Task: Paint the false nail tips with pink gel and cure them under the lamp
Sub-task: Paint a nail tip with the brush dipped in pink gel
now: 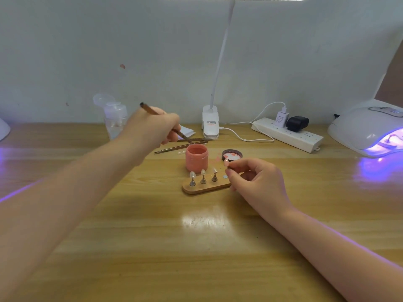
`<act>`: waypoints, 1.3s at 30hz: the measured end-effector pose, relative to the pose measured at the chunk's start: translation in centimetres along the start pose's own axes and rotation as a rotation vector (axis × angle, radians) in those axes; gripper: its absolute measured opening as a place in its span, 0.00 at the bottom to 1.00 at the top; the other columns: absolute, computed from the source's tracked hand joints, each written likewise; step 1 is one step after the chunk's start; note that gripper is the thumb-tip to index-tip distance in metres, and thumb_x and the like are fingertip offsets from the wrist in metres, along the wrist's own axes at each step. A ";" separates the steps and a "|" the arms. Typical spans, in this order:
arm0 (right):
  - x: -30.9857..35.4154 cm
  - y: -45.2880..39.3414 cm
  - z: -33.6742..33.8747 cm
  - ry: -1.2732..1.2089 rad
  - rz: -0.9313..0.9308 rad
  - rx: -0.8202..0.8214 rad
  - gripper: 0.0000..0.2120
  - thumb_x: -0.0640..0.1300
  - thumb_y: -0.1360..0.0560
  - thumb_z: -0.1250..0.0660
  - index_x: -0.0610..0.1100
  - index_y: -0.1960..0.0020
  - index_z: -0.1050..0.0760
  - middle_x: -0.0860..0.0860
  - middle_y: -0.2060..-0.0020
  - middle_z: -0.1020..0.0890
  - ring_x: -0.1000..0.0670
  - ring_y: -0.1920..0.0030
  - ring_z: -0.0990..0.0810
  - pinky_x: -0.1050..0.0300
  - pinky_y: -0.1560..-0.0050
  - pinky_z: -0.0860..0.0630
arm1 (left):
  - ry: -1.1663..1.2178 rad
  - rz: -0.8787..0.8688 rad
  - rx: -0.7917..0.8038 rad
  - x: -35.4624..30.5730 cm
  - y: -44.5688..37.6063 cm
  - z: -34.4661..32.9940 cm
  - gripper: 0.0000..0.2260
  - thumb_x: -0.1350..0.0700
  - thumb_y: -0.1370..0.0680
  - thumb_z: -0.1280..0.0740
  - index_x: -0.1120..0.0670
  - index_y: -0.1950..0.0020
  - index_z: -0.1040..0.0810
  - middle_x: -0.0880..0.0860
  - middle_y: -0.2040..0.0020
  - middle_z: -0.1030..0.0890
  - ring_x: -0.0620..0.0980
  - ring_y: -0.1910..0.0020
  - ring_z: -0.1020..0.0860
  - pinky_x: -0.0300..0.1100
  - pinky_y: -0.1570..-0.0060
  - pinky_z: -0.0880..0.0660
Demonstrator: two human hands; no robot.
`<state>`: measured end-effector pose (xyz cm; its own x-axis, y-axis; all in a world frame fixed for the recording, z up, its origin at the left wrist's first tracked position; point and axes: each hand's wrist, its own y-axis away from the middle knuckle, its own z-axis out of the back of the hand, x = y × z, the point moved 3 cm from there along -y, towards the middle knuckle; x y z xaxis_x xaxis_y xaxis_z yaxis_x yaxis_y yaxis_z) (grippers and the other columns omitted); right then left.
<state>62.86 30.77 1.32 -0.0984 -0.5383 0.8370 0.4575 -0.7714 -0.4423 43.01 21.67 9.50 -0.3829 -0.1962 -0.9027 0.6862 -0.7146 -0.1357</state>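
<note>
Left hand (157, 127) fingers grip brush (165, 125) over pink jar (197, 158); right hand (255, 177) pinches nail tip (226, 162); labels unreadable

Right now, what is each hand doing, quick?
Left hand: fingers grip a brush, its tip at the pink jar.
Right hand: fingers pinch a nail tip.

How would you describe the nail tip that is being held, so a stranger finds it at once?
Start at the pink jar in the middle of the table. In front of it lies a wooden stand with three tips on pegs. The held tip is just right of these, pinched in the right hand, off the stand.
</note>
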 end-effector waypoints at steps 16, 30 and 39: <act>0.4 0.2 0.0 -0.087 -0.015 0.010 0.04 0.40 0.28 0.27 0.45 0.62 0.18 0.46 0.67 0.17 0.41 0.67 0.19 0.53 0.64 0.23 | -0.176 0.160 0.142 0.3 -3.6 -3.3 0.04 0.59 0.26 0.32 0.59 0.53 0.22 0.49 0.75 0.20 0.41 0.79 0.29 0.32 0.79 0.36; 0.3 0.0 -0.1 -0.074 -0.007 0.036 0.07 0.38 0.28 0.27 0.50 0.60 0.19 0.52 0.64 0.16 0.50 0.69 0.18 0.69 0.68 0.26 | 0.422 0.446 0.063 4.7 -1.8 1.7 0.06 0.59 0.25 0.38 0.54 0.62 0.26 0.47 0.76 0.24 0.41 0.81 0.31 0.31 0.76 0.36; 0.4 0.1 -0.1 -0.071 -0.011 0.026 0.04 0.38 0.28 0.28 0.45 0.60 0.19 0.50 0.65 0.17 0.49 0.69 0.18 0.66 0.67 0.24 | 0.538 0.490 -0.002 6.2 -0.6 0.9 0.07 0.60 0.25 0.39 0.56 0.63 0.25 0.48 0.76 0.22 0.42 0.80 0.29 0.32 0.74 0.33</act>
<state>62.81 30.49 1.59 -0.0407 -0.5039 0.8628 0.4794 -0.7675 -0.4256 39.63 20.27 4.39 0.3261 -0.1357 -0.9355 0.7020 -0.6280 0.3358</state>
